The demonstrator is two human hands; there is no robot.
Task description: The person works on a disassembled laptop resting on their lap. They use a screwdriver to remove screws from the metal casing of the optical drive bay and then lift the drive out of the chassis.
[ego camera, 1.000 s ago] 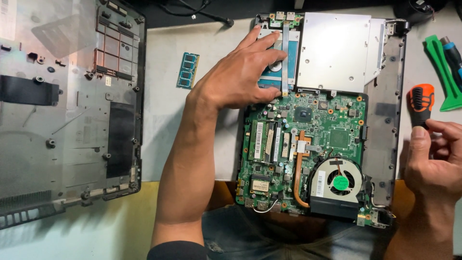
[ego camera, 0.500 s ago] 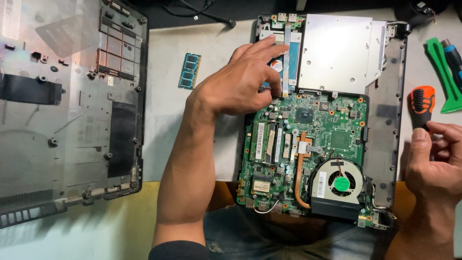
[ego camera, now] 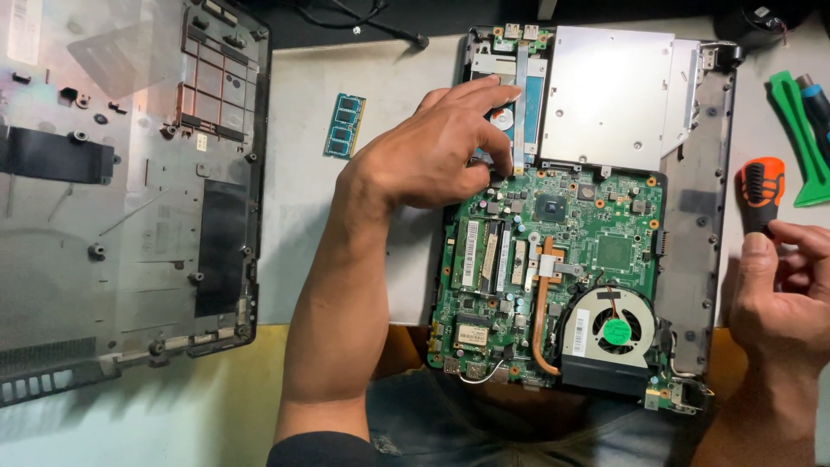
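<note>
Grey bench (ego camera: 346, 259), yellowish near front edge. On it: opened laptop chassis (ego camera: 692, 259) at centre-right, removed bottom cover (ego camera: 130, 216) along left edge, loose memory module (ego camera: 345, 125) between them, green pry tool (ego camera: 800, 143) at right edge.

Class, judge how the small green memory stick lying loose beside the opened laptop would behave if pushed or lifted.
The memory stick looks thin and flat, so probably light, stiff, and likely to slide, not roll. Its exposed chips suggest it is fragile.
</note>
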